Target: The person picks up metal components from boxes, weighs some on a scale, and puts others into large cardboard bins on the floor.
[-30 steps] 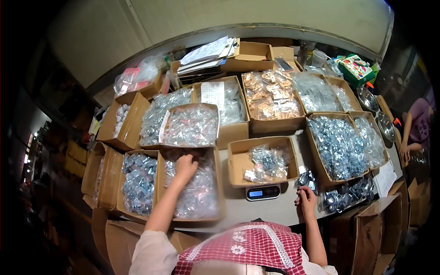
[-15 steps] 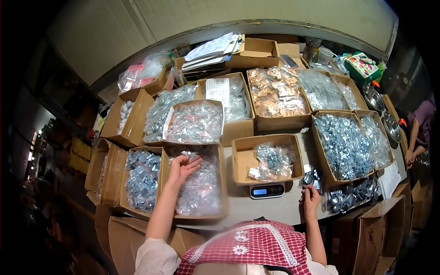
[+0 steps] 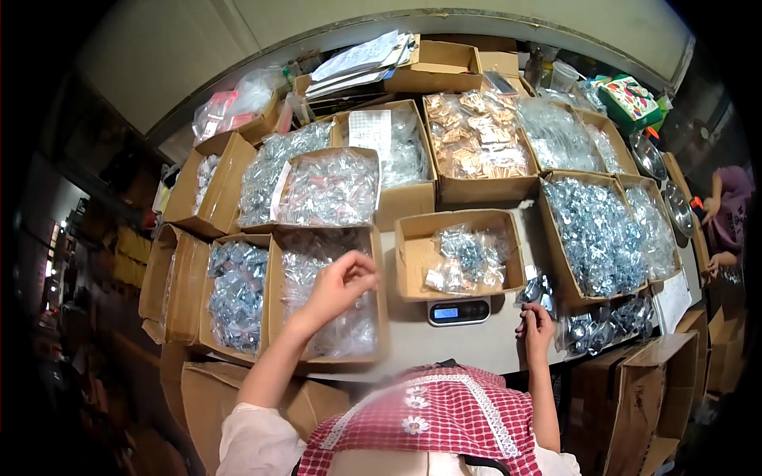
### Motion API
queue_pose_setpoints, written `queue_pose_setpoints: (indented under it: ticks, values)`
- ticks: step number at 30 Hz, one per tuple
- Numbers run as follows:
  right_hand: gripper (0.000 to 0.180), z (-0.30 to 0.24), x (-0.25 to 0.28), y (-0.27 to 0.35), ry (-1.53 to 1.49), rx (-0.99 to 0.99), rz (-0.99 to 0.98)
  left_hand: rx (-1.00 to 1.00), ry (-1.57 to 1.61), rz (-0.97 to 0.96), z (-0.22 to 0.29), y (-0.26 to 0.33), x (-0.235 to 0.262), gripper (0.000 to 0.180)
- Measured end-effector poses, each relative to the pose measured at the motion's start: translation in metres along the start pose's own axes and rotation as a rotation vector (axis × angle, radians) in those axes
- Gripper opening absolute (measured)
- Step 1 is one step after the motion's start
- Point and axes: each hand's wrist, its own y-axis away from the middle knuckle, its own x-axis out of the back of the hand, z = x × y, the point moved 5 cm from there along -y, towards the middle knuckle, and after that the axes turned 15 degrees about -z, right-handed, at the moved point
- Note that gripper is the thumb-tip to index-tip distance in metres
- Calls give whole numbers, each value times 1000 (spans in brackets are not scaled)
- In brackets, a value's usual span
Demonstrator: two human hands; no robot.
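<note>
Head view: left hand (image 3: 343,283) is raised left of the scale (image 3: 458,312), fingers pinched together over the bagged-parts carton (image 3: 329,297); right hand (image 3: 536,329), right of the scale, is closed on a small packet (image 3: 540,292); a slipped packet is judged the risk.

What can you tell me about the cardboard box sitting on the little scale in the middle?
The cardboard box is plain brown, open at the top, with low walls and flaps folded down. It sits level on a small scale whose lit display faces the person. Inside lies a loose heap of small clear bags holding shiny metal parts, filling only part of the floor. Bigger boxes of similar bags stand close around it. Neither hand touches it: the left hand hovers over the box to its left, the right hand holds a bag beside the scale.
</note>
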Motion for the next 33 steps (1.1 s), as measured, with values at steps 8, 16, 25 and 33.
queue_pose_setpoints:
  ticks: [8, 16, 25, 33]
  values:
    - [17, -8, -1, 2, 13, -3, 59, 253, -891, -84, -75, 44, -23, 31]
    - [17, -4, 2, 1, -23, 3, 28, 277, 312, 61, -66, 72, -1, 21]
    - [13, 3, -1, -5, 77, 100, -16, 132, 468, 12, -16, 32, -27, 34]
    - [14, 13, 5, 11, -158, 60, 39, -166, 7, 271, -14, 46, 26, 30]
